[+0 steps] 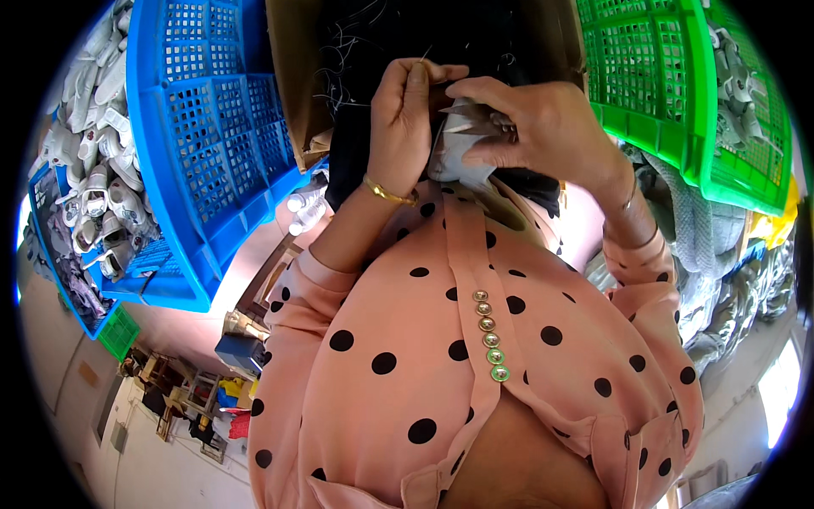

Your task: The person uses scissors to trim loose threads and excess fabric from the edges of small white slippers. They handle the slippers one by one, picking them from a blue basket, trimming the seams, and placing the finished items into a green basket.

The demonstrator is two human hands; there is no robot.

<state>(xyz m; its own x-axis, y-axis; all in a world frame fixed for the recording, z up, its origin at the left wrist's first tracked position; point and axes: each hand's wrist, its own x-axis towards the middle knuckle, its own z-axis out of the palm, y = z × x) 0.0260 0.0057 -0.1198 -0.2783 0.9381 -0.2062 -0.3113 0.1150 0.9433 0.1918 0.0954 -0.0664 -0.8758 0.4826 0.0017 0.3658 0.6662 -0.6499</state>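
Observation:
My left hand [405, 120] is closed in a pinch in front of my chest, its thumb pressed against the fingers. A thin pale line, perhaps a needle or thread, sticks up by the thumb tip; what the fingers grip cannot be made out. Close on its right, my right hand [547, 127] curls around a whitish-grey shoe upper [456, 157], fingers above and thumb below. Pointed, silvery-grey edges show between the two hands, partly covered by the right fingers. Black cloth [356, 161] lies beneath the hands, with loose white threads on its left part.
A blue plastic crate [222, 144] stands at the left, beside a heap of white and grey shoe uppers [106, 195]. Green crates [649, 81] stand at the right, with more grey pieces [736, 89]. Cardboard sides [297, 76] flank the black cloth. Grey bundled material [695, 220] lies below the green crates.

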